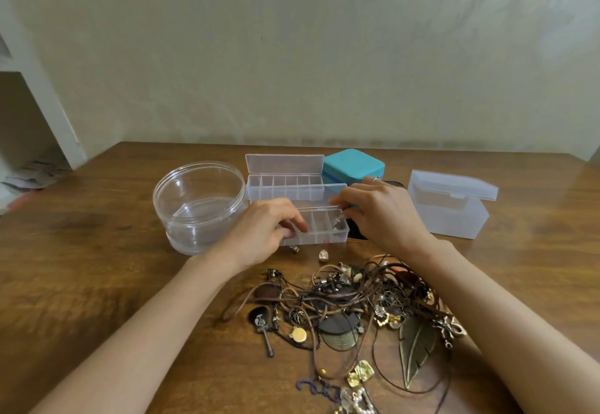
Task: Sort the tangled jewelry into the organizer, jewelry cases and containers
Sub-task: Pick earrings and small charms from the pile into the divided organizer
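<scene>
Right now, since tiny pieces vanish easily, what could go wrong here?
The left hand and right hand hold the open small organizer; tilting it could spill the piece in its right end compartment. The loose teardrop charm just in front could get knocked away. The right forearm passes by the tangled jewelry pile; cords might snag.

Around the small divided case, bare tabletop lies open from seven to nine o'clock and at three. A round clear tub blocks ten. The open organizer and teal case wall off twelve to one, a frosted box two, and the jewelry tangle five to six.
</scene>
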The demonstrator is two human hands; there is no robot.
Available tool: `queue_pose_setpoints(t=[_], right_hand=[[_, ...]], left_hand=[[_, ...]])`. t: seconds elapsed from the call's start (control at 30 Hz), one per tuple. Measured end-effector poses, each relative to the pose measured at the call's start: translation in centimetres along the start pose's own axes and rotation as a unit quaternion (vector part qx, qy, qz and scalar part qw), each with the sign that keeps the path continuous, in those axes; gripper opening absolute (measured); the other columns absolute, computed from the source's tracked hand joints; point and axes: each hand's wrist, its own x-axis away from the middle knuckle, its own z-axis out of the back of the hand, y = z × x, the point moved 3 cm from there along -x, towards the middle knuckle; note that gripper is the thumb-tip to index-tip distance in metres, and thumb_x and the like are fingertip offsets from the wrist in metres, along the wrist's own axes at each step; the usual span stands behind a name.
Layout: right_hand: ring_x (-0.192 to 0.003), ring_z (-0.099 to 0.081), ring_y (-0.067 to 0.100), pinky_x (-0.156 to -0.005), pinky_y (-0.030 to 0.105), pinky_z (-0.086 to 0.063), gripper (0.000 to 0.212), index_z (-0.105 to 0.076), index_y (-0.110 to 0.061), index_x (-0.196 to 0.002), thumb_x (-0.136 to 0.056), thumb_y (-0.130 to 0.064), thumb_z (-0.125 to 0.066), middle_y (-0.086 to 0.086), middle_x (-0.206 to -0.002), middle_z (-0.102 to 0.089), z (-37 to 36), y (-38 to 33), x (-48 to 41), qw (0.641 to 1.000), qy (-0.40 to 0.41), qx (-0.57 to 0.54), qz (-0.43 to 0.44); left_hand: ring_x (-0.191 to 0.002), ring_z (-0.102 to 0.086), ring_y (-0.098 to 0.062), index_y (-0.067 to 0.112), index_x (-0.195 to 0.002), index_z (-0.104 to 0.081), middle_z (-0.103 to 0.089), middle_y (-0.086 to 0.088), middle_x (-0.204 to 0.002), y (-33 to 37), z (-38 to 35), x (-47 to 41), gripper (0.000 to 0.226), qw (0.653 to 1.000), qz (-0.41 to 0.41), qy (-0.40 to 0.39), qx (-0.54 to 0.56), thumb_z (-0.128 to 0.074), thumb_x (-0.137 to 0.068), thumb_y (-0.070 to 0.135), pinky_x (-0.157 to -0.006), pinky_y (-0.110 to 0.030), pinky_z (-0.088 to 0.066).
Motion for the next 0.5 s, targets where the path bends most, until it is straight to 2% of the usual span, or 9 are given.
queue_pose_setpoints(t=[0.07, 0.1, 0.17, 0.2, 0.27, 0.37, 0.43, 0.5], right_hand=[[-0.082, -0.065, 0.022, -0.057, 0.03, -0.049, 0.025, -0.073, -0.017, -0.094, -0.074, -0.002, -0.075, 0.002, -0.088, -0.073, 0.7, 0.2, 0.2, 0.999, 0.017, -0.022, -0.027], [-0.083, -0.064, 0.016, -0.061, 0.028, -0.05, 0.025, -0.073, -0.018, -0.096, -0.077, -0.003, -0.073, 0.0, -0.09, -0.073, 1.3, 0.4, 0.3, 0.998, 0.028, -0.038, -0.047], [-0.076, -0.055, -0.007, -0.066, 0.013, -0.042, 0.021, -0.072, -0.021, -0.098, -0.081, -0.008, -0.071, -0.006, -0.092, -0.072, 2.8, 0.8, 0.8, 0.992, 0.027, -0.081, -0.092], [-0.069, -0.052, -0.011, -0.063, 0.007, -0.037, 0.02, -0.072, -0.023, -0.099, -0.083, -0.011, -0.07, -0.011, -0.089, -0.069, 3.4, 1.0, 1.2, 0.988, 0.007, -0.109, -0.109], [-0.067, -0.055, -0.011, -0.055, 0.007, -0.039, 0.018, -0.072, -0.027, -0.095, -0.084, -0.013, -0.068, -0.021, -0.08, -0.064, 3.9, 1.1, 2.2, 0.975, -0.06, -0.174, -0.124], [-0.075, -0.06, -0.009, -0.064, 0.009, -0.045, 0.026, -0.07, -0.036, -0.08, -0.082, -0.01, -0.07, -0.022, -0.077, -0.065, 3.7, 0.9, 3.3, 0.952, -0.16, -0.225, -0.129], [-0.081, -0.06, -0.009, -0.068, 0.009, -0.046, 0.034, -0.066, -0.04, -0.078, -0.083, -0.007, -0.069, -0.021, -0.081, -0.065, 2.9, 0.9, 3.6, 0.944, -0.225, -0.209, -0.12], [-0.083, -0.057, -0.009, -0.068, 0.009, -0.046, 0.03, -0.064, -0.039, -0.081, -0.083, -0.009, -0.069, -0.02, -0.083, -0.062, 2.3, 0.9, 3.8, 0.934, -0.285, -0.187, -0.11]], left_hand=[[-0.086, -0.058, 0.0, 0.015, -0.096, -0.07, -0.06, 0.007, -0.099, 0.1, 0.0, 0.0, 0.024, 1.0, -0.003, 0.004, -0.003, -0.057, -0.087, -0.003, -0.083, -0.016, -0.05], [-0.088, -0.059, -0.002, 0.015, -0.096, -0.071, -0.061, 0.005, -0.101, 0.1, -0.1, 0.0, 0.025, 1.0, -0.005, 0.005, -0.003, -0.057, -0.087, -0.004, -0.083, -0.016, -0.05], [-0.091, -0.058, -0.004, 0.013, -0.096, -0.071, -0.062, 0.003, -0.104, -0.1, -0.2, 0.0, 0.025, 1.0, -0.006, 0.008, 0.001, -0.056, -0.087, -0.005, -0.083, -0.014, -0.049], [-0.092, -0.057, -0.004, 0.013, -0.095, -0.071, -0.062, 0.002, -0.106, -0.2, -0.2, 0.1, 0.024, 1.0, -0.008, 0.01, 0.0, -0.058, -0.087, -0.004, -0.083, -0.012, -0.047], [-0.096, -0.053, -0.003, 0.018, -0.095, -0.071, -0.06, 0.006, -0.107, -0.2, -0.1, 0.1, 0.018, 0.999, -0.019, 0.025, -0.031, -0.062, -0.086, 0.004, -0.085, -0.014, -0.044], [-0.087, -0.051, -0.001, 0.025, -0.095, -0.066, -0.054, 0.015, -0.094, 1.4, 0.8, 0.5, 0.012, 0.996, -0.041, 0.059, -0.056, -0.067, -0.084, 0.023, -0.082, -0.024, -0.047], [-0.08, -0.053, 0.001, 0.028, -0.091, -0.059, -0.054, 0.017, -0.087, 2.8, 1.2, 1.0, 0.013, 0.999, -0.034, -0.001, -0.016, -0.067, -0.082, 0.032, -0.075, -0.022, -0.049], [-0.078, -0.052, 0.002, 0.032, -0.088, -0.052, -0.054, 0.017, -0.085, 3.8, 0.7, 1.6, 0.022, 0.992, -0.016, -0.119, -0.048, -0.069, -0.078, 0.042, -0.07, -0.018, -0.047]])
